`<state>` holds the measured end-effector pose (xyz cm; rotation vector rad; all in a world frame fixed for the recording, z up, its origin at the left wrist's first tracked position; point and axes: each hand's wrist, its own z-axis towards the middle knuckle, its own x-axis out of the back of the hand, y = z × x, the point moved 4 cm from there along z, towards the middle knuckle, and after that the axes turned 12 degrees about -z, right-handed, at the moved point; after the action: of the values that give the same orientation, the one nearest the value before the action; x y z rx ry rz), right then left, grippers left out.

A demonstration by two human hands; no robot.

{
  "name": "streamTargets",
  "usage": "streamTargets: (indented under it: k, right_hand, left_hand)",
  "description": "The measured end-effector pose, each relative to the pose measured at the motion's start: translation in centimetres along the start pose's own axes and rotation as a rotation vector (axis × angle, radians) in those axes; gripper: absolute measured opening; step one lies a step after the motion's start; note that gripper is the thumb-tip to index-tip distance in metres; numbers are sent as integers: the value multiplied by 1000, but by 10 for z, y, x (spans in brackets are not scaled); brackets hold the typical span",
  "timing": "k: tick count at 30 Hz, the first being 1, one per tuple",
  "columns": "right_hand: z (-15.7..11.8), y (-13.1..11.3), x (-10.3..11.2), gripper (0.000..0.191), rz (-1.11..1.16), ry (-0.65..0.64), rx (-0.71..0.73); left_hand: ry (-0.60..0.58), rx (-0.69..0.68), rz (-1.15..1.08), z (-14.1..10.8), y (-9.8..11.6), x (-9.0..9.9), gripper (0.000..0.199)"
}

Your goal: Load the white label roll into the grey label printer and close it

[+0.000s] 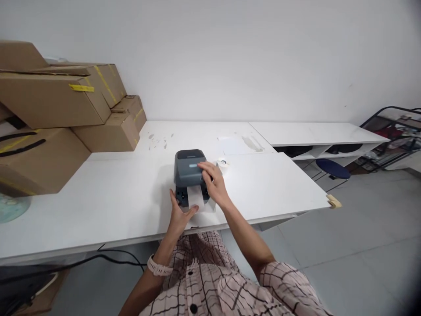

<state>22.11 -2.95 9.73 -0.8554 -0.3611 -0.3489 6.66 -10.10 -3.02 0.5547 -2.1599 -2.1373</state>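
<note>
the worktop (115,188) holds boxes (49,101) and, near its edge, the printer (188,169), long from front to back, front facing the person. the right hand (214,183) on top and left hand (179,216) by the paper (195,196) have open fingers. a roll (222,163) sits beside.

A white desk (131,210) with a worn, patchy surface supports a label printer (189,169), a small white roll (222,163) and stacked cardboard boxes (108,131) at left.
</note>
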Motion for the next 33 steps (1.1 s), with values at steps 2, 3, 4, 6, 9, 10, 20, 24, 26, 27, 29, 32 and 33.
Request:
streamTargets:
  k: [2,3,4,6,9,10,20,24,26,27,29,32,33]
  right_hand:
    - [-28,7,-10,31,-14,-8,-61]
    - [-37,11,-14,30,-11,-2,-94]
    - [-44,16,-17,30,-2,14,-135]
    - [-53,26,-21,38,46,58,-254]
    - [-60,45,-26,75,208,79,-543]
    - [-62,51,-29,85,283,60,-644]
    - [-73,72,-46,85,451,-47,-718]
    - [-71,72,-44,87,430,-64,-711]
    - [-71,72,-43,90,451,-76,-726]
    - [-71,72,-43,91,463,-78,-732]
    - [-72,73,-43,92,477,-73,-732]
    - [-74,76,-45,87,444,-56,-716]
    - [-74,76,-46,85,428,-53,-711]
  left_hand:
    - [1,10,-28,0,3,1,137]
    - [6,22,-60,1,5,1,135]
    - [20,40,-101,2,7,2,131]
    - [84,93,-164,6,12,3,116]
    - [205,150,-173,14,22,1,100]
    - [217,154,-170,17,25,-1,97]
    - [227,14,-47,35,22,-8,64]
    - [206,61,-80,28,23,-6,65]
    - [237,98,-81,11,21,-3,70]
    - [275,111,-61,0,20,-1,72]
    - [324,135,-10,-21,15,1,67]
    - [215,272,-22,-38,7,-6,57]
    - [143,331,-60,-38,6,-11,55]
